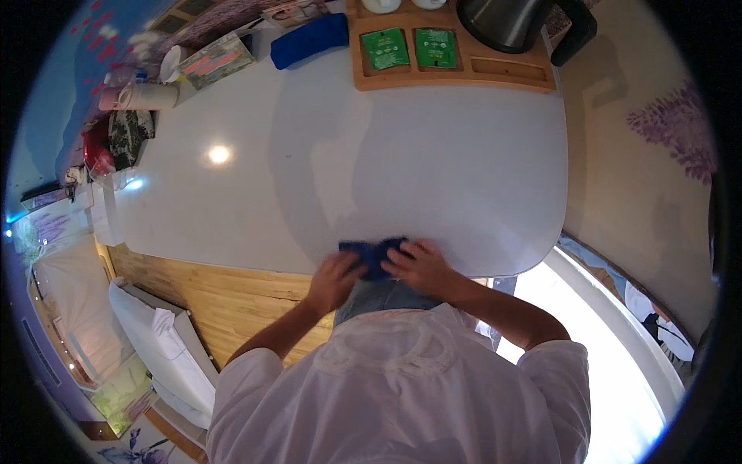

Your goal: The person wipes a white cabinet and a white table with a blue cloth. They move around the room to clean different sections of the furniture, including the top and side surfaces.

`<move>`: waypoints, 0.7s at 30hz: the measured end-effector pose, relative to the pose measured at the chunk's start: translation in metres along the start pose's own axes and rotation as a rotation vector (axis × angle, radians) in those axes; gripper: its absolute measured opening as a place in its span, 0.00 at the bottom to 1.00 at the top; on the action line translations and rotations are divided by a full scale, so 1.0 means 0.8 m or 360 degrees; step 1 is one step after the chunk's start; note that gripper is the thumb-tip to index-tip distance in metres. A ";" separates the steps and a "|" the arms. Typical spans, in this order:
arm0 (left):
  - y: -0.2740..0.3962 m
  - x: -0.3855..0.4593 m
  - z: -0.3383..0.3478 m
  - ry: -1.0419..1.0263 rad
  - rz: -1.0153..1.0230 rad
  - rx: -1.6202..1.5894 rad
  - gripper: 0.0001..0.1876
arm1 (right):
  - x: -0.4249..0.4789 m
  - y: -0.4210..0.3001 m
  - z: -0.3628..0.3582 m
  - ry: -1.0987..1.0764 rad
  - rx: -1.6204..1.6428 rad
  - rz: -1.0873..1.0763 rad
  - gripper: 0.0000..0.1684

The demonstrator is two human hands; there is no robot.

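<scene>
At the near edge of a white tabletop (417,162), my left hand (336,278) and my right hand (422,267) both grip a dark blue cloth (372,258), which is bunched between them. The fingers are somewhat blurred. A second blue cloth (309,42), folded into a long shape, lies at the far edge of the table, touching or nearly touching the left side of a wooden tray (452,79).
Two green packets (385,49) and a metal kettle (504,23) with a black handle stand on the tray. A patterned box (215,61), cups (148,96) and a red item (97,148) line the far left. A bed (168,348) is at lower left.
</scene>
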State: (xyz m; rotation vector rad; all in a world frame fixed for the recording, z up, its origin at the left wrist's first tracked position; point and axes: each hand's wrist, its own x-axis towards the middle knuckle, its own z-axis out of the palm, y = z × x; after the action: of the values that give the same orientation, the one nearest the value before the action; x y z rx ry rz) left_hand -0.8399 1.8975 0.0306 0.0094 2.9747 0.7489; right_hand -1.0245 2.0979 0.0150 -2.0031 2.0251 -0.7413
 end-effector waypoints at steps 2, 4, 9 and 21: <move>0.026 -0.008 -0.001 -0.0052 0.0004 -0.0083 0.24 | -0.017 0.002 -0.006 -0.0109 0.0096 -0.0076 0.21; 0.033 -0.001 -0.001 -0.0072 -0.0027 -0.0089 0.23 | -0.016 0.010 -0.017 -0.0206 0.0105 -0.0100 0.19; 0.009 0.096 -0.005 0.0124 -0.0109 0.0012 0.21 | 0.030 0.078 -0.040 0.0129 -0.0201 0.0165 0.18; 0.068 0.106 0.019 -0.0114 0.0231 0.0136 0.20 | -0.089 0.042 -0.063 0.0145 -0.0160 0.0282 0.23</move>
State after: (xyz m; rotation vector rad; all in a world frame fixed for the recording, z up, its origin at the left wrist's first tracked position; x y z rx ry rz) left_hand -0.9240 1.9550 0.0371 0.2542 2.9592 0.6201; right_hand -1.0734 2.1768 0.0276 -1.8398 2.2988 -0.7190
